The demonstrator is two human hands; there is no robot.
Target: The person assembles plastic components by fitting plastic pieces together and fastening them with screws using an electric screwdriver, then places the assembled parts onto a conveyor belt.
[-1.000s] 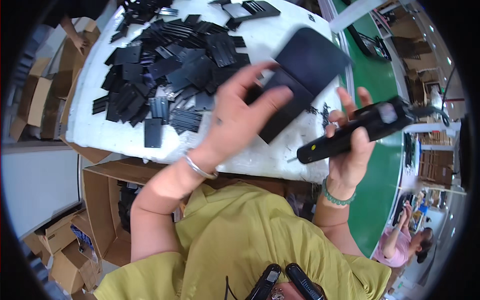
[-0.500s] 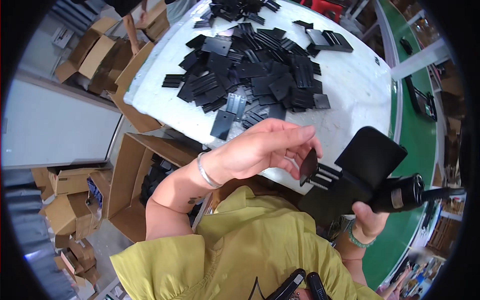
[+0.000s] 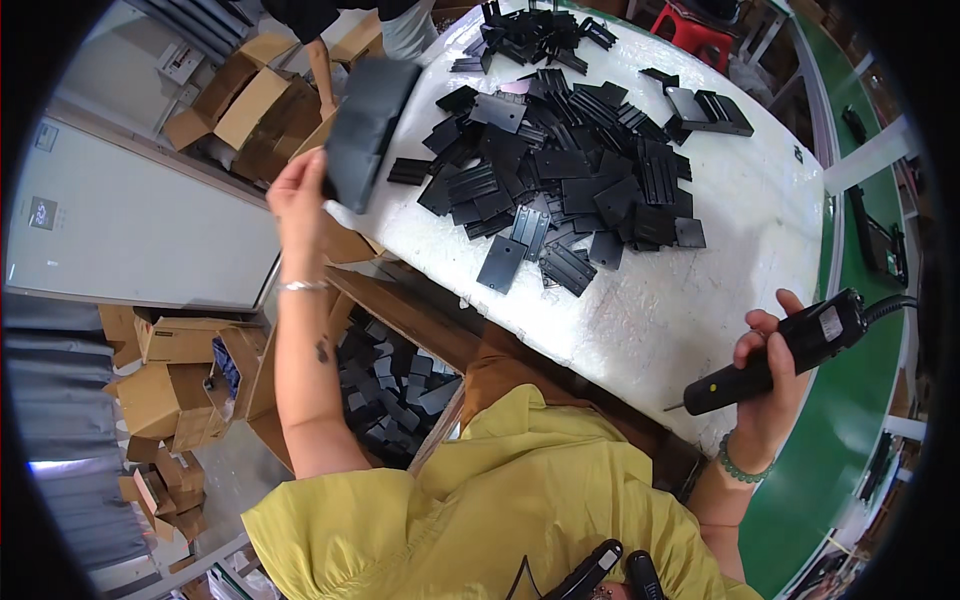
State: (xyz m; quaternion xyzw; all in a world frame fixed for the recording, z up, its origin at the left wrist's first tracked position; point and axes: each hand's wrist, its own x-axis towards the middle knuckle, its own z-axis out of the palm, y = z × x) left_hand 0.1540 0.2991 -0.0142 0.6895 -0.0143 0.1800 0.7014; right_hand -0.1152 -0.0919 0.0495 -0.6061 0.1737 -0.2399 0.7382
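My left hand [image 3: 302,205] is stretched out to the far left, its fingers closed on the lower edge of a flat black plastic panel [image 3: 372,130]. The panel is held up beside the table's left edge and looks slightly blurred. On the right, my right hand [image 3: 772,395] grips a black corded electric screwdriver [image 3: 745,382], its thin bit pointing left over the table. Between the hands, a heap of black plastic plates [image 3: 565,165] lies on the white-covered table [image 3: 745,255], several with ribbed channels.
An open carton [image 3: 425,325] with many black pieces [image 3: 395,385] stands below the table's left edge. Other cardboard boxes [image 3: 250,105] sit at the far left, where another person's arm [image 3: 320,70] reaches down. A red stool [image 3: 692,38] is behind the table; a green surface [image 3: 850,340] runs along the right.
My left hand has swung far left, carrying the black panel from in front of my chest. My right hand, no longer at the panel, keeps the screwdriver. The view has shifted slightly.
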